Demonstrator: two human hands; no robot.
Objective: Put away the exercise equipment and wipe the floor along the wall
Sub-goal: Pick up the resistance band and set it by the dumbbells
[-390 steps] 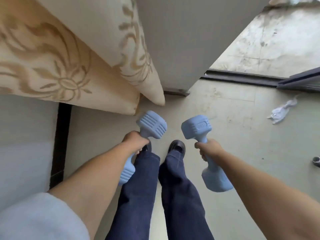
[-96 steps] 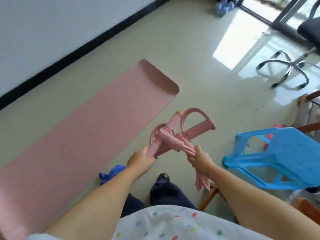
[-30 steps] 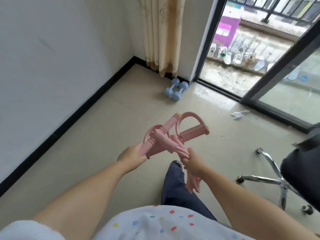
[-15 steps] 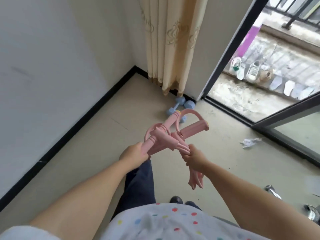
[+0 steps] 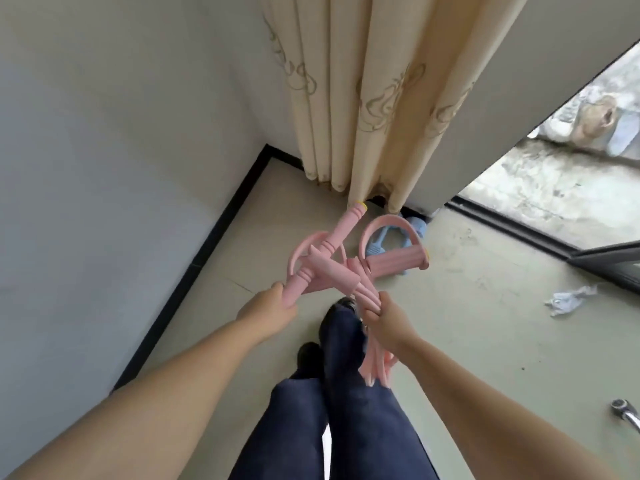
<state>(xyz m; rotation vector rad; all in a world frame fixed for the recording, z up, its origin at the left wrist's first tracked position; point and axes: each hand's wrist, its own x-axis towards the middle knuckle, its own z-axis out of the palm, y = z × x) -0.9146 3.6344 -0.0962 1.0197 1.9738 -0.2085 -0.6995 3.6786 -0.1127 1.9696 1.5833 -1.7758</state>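
Pink pedal puller (image 5: 332,268) gripped between left hand (image 5: 273,308) and right hand (image 5: 386,318).

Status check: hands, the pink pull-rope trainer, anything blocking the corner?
Left hand grips trainer handle; right hand grips its bands. Pink trainer held over floor. Blue dumbbells lie in corner under curtain.
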